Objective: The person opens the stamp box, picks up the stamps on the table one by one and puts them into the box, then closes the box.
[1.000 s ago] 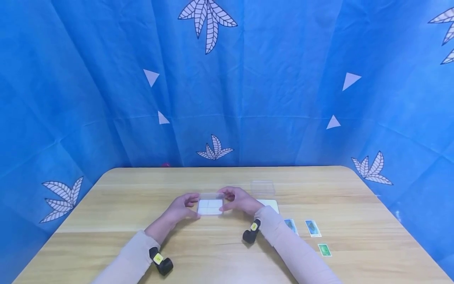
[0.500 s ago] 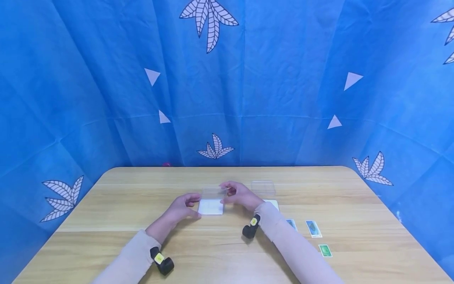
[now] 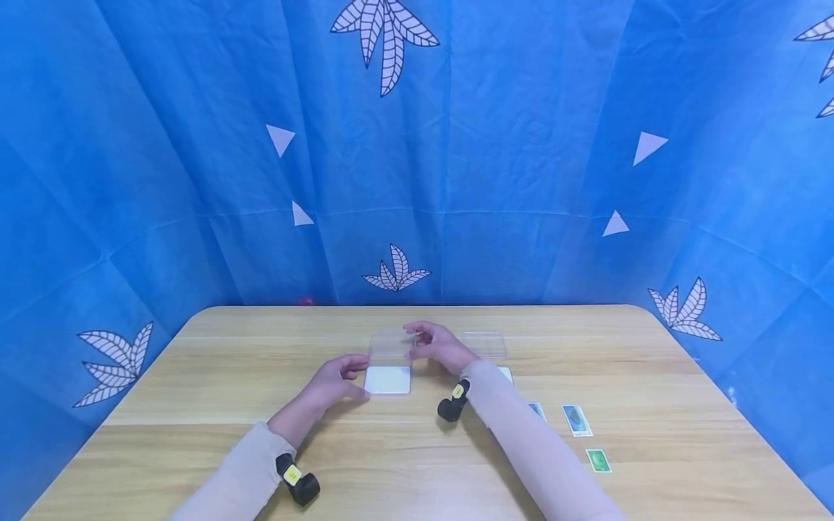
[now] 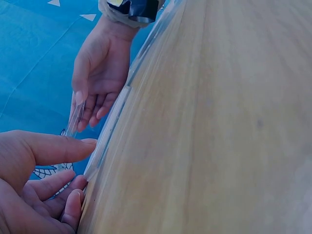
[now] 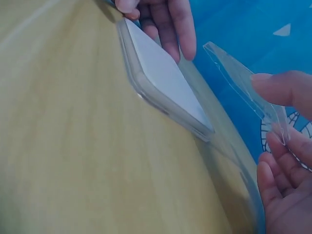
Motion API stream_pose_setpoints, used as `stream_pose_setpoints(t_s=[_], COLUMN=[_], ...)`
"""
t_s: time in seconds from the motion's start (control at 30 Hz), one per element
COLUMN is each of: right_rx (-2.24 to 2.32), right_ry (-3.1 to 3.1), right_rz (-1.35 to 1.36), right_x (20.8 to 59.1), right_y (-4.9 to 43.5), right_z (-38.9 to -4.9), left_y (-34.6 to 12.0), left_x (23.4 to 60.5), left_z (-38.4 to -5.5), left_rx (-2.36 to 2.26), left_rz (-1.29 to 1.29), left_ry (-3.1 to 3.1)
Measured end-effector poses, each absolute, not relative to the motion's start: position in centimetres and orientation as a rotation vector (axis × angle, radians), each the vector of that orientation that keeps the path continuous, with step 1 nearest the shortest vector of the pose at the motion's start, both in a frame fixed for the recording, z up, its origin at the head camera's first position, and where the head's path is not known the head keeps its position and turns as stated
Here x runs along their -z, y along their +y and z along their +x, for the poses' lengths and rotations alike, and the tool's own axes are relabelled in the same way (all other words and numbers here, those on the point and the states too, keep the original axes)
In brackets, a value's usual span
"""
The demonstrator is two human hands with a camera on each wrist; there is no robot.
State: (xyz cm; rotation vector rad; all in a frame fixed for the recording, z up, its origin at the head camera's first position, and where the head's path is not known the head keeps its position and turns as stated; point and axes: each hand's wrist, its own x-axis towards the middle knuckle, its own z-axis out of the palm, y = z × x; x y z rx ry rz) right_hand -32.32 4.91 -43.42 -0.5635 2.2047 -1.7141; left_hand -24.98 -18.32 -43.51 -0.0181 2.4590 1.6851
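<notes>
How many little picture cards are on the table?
3 I see: a blue card partly covered by the right sleeve, another blue card farther right, and a green card in front of it. More could be hidden under the sleeve.

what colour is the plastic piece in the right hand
Colourless: the plastic piece is see-through, showing best in the right wrist view.

Blue cloth backdrop (image 3: 521, 166) printed with leaves (image 3: 392, 61) and triangles (image 3: 648, 147), wood-grain surface (image 3: 404, 463), blue-pictured card (image 3: 577, 420), smaller white-bordered green card (image 3: 599, 461)
</notes>
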Motion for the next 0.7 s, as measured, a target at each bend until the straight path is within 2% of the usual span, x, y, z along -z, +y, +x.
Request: stream_pose_setpoints(t_s=[0.7], right_rx=[1.704], right_ry=[2.211], right_rz=[-0.460], right_x=[44.1], right_y=[4.2], right_z=[-34.5], left_y=[-18.0], left_x=[43.6], left_z=[-25.3], left_rx=[-1.672], left_rz=[-0.061], left_ry=[2.472])
